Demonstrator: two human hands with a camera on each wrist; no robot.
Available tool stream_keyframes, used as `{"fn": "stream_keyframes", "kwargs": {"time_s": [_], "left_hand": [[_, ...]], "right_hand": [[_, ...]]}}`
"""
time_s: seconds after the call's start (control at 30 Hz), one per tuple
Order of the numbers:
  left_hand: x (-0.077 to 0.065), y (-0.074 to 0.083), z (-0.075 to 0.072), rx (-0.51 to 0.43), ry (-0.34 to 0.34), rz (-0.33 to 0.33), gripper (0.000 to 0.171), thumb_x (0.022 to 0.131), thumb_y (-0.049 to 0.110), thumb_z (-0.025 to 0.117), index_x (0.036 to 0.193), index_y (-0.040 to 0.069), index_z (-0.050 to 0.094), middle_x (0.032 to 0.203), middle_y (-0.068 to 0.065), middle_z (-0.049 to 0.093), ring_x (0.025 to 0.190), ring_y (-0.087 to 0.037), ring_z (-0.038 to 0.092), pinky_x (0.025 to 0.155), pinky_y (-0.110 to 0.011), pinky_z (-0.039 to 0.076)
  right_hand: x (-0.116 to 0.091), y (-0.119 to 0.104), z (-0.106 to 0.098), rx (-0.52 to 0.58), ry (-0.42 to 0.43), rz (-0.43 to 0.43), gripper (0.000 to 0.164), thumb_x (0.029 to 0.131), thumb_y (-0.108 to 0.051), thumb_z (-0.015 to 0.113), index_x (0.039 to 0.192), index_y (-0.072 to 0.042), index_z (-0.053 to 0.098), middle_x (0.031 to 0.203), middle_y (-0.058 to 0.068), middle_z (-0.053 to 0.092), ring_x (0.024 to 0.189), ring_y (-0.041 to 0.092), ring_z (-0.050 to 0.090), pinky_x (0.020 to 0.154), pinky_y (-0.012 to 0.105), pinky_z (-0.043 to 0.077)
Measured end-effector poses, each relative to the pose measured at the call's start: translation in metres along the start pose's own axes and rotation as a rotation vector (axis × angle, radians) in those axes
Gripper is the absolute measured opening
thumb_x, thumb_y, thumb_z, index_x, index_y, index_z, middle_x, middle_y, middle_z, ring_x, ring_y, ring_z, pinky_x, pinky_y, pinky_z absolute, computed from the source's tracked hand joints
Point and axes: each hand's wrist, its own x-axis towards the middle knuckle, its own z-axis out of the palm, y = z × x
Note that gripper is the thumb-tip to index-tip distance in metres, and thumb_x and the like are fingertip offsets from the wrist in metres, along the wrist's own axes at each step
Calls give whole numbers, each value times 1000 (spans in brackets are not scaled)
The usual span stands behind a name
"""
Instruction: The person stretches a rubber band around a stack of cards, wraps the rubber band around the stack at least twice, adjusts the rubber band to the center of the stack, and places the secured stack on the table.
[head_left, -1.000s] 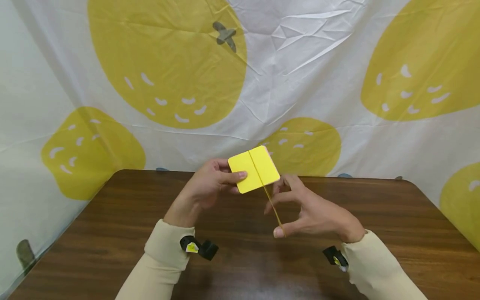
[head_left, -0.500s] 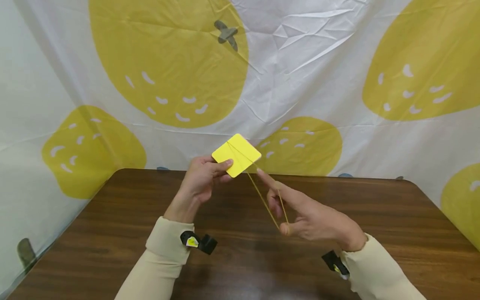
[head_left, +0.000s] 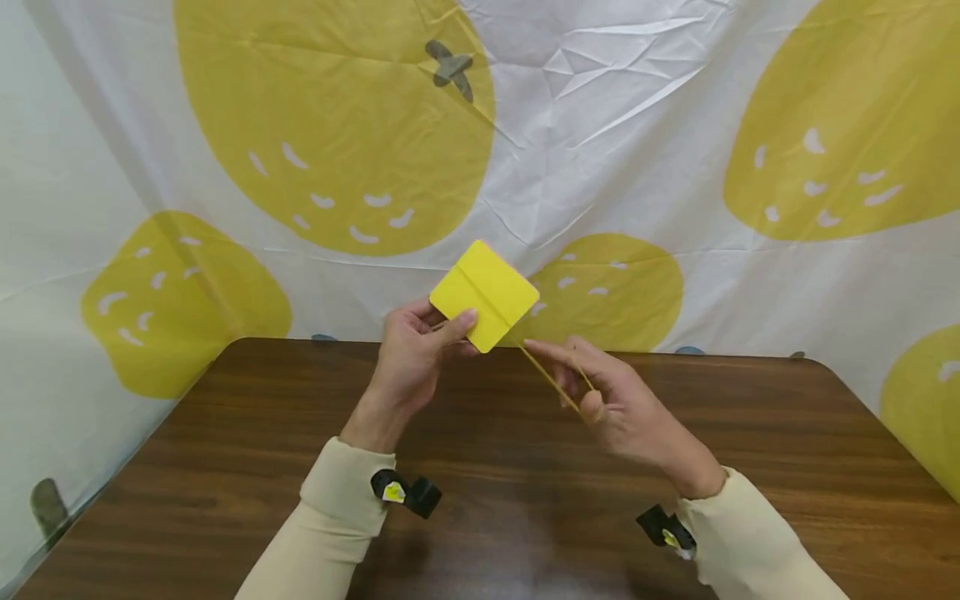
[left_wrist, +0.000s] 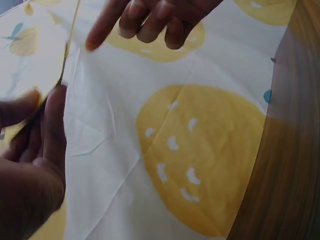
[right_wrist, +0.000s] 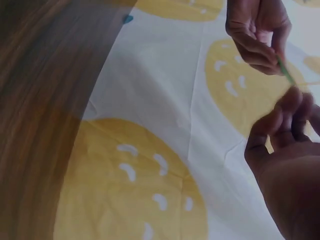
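Note:
A square yellow stack of cards with rounded corners is held up above the table, tilted like a diamond, in my left hand. The left thumb presses on its face and the fingers lie behind. A thin line crosses the yellow face. From its lower right edge a thin tan rubber band stretches to my right hand, looped over the thumb and index finger. In the left wrist view the stack shows nearly edge-on. In the right wrist view its narrow edge looks green, close to my right fingertips.
Below both hands lies a dark brown wooden table with rounded far corners. A white cloth printed with large yellow fruit hangs right behind it. Each sleeve cuff carries a small black camera mount.
The stack has turned to a diamond and risen slightly. My right thumb has come up nearer the index finger, shortening the stretched band. The band strands over the face have shifted.

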Motion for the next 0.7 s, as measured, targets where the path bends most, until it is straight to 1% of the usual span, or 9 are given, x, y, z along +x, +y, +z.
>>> {"fn": "stream_keyframes", "kwargs": {"time_s": [0.1,0.17,0.23,0.27,0.37,0.43,0.53,0.6,0.7], "left_hand": [[-1,0,-3,32,-148,42,34,93,-7,68,121,-22,57,99,-9,74,81,-20,71,64,-30,59],[-2,1,-5,71,-255,67,39,91,0,74,120,-22,58,100,-10,74,81,-21,71,65,-31,59],[-3,3,-6,139,-362,101,40,89,4,78,115,-21,61,99,-14,74,81,-22,71,67,-32,59],[-3,5,-6,186,-409,120,39,88,5,79,113,-20,63,98,-15,74,80,-22,71,68,-33,60],[-5,9,-2,336,-526,166,24,87,-3,77,106,-14,69,94,-17,73,76,-23,70,66,-38,60],[-7,12,1,435,-573,185,18,86,-7,76,103,-10,71,90,-15,73,73,-22,68,63,-37,59],[-9,14,6,554,-614,202,12,86,-6,76,98,-5,72,85,-8,71,71,-17,65,62,-33,57],[-11,15,10,619,-625,215,10,86,-4,77,94,-3,72,81,-5,69,69,-13,62,60,-30,55],[-14,18,14,695,-640,219,7,87,-1,77,91,0,71,78,-2,66,67,-8,59,58,-29,54]], "right_hand": [[-1,0,-2,59,69,49,78,97,-67,33,131,-7,68,80,-3,45,69,15,48,59,29,43],[-2,1,-3,77,99,59,74,97,-67,34,115,-7,75,79,-2,45,68,16,47,59,30,41],[-2,1,-2,81,117,69,68,98,-65,37,99,-8,74,79,-1,46,70,16,46,61,30,39],[-2,1,-2,84,126,77,64,98,-64,39,91,-9,72,80,0,45,70,16,45,61,30,38],[-2,-1,-2,94,152,111,55,100,-57,43,77,-11,63,81,1,45,73,16,46,64,28,39],[-1,-2,-1,105,165,144,50,104,-47,46,74,-11,63,83,2,46,75,16,48,66,27,40],[0,-6,0,98,191,199,45,110,-29,46,72,-12,63,83,2,49,77,16,50,68,26,42],[1,-8,0,104,209,239,42,110,-16,46,72,-11,63,83,2,51,78,16,51,68,26,43],[1,-9,-1,119,214,291,41,108,-9,46,72,-10,65,81,3,51,77,16,51,65,27,43]]}}
